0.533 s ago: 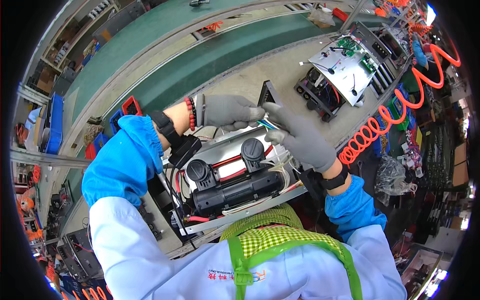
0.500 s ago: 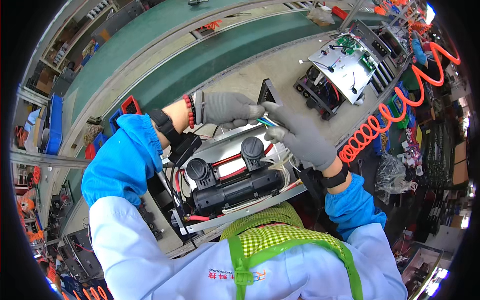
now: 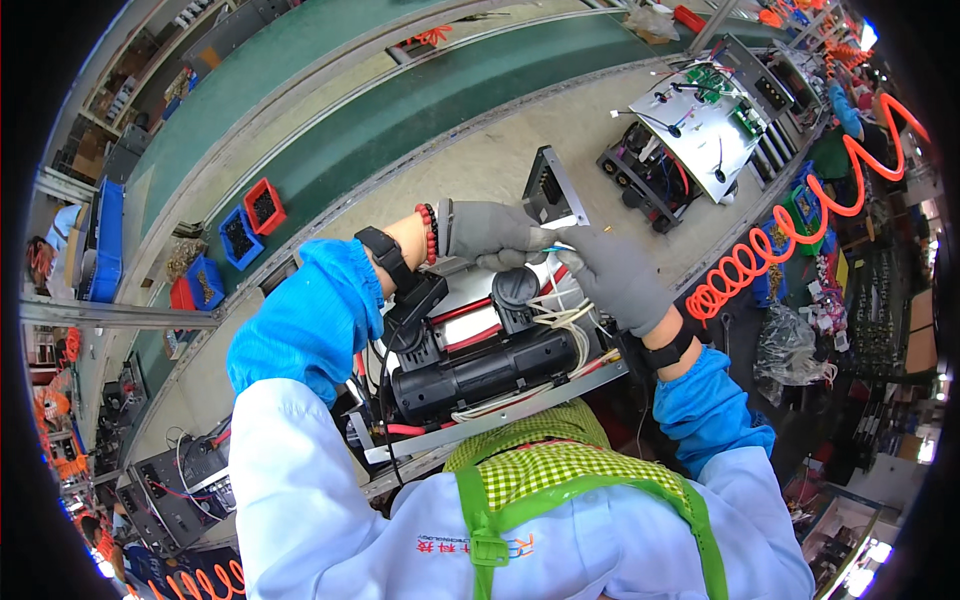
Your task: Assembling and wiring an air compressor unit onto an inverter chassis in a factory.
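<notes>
In front of me is an open metal chassis (image 3: 500,412) holding a black twin-headed compressor (image 3: 490,372) with red tubing and cream-coloured wires (image 3: 572,325). Above its far side my hands meet, both in grey gloves. My left hand (image 3: 492,236) is closed, fingertips pinched at a few thin blue and green wires (image 3: 553,250). Coming in from the right, my right hand (image 3: 618,278) is closed on the same wires, thumb and fingers together. The wire ends are mostly hidden by the fingers. Just beyond the hands stands a black end panel (image 3: 553,188).
Another unit with a silver plate (image 3: 690,130) and green circuit boards sits farther right along the line. Red (image 3: 264,205) and blue (image 3: 238,238) bins of small parts lie at the left. An orange coiled hose (image 3: 770,240) hangs at the right.
My left forearm and hand have shifted right, and my right hand slightly right. The hands still meet at the wires. The bins at the left show more fully.
</notes>
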The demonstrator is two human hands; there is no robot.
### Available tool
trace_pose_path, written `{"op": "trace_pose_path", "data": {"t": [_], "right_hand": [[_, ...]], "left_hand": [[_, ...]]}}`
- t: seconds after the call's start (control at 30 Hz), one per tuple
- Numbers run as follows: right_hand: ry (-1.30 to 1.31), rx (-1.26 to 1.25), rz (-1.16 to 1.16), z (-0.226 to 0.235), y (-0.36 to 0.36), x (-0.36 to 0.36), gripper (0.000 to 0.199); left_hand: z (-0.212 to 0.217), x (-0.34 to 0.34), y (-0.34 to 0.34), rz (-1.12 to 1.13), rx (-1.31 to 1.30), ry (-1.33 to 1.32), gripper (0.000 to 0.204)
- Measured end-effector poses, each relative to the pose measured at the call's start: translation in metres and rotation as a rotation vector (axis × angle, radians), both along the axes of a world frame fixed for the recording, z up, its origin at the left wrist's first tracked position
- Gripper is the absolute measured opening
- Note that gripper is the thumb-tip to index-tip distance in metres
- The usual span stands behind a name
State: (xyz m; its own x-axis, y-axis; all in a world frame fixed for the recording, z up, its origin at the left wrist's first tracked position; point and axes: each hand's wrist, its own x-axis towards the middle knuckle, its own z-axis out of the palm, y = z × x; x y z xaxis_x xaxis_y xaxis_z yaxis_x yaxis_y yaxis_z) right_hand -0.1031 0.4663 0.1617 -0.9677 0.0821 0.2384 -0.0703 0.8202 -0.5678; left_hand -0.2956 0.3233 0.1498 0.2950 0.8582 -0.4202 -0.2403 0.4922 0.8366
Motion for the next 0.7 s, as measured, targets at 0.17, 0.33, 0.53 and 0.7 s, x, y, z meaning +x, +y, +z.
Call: {"op": "trace_pose_path", "data": {"t": [0.17,0.33,0.53,0.7], "right_hand": [[-0.026,-0.013,0.021,-0.012,-0.004,0.000,0.023],[-0.396,-0.563,-0.409,-0.038,-0.017,0.002,0.024],[-0.208,0.133,-0.216,-0.130,-0.010,-0.014,0.025],[-0.227,-0.691,-0.462,-0.127,-0.028,-0.028,0.026]], "left_hand": [[-0.012,-0.008,0.002,-0.110,0.010,-0.032,0.049],[0.001,-0.028,0.031,0.082,-0.155,0.791,0.049],[-0.062,-0.041,0.047,0.039,0.206,1.195,0.033],[-0.101,-0.046,0.054,-0.018,0.244,0.977,0.039]]}}
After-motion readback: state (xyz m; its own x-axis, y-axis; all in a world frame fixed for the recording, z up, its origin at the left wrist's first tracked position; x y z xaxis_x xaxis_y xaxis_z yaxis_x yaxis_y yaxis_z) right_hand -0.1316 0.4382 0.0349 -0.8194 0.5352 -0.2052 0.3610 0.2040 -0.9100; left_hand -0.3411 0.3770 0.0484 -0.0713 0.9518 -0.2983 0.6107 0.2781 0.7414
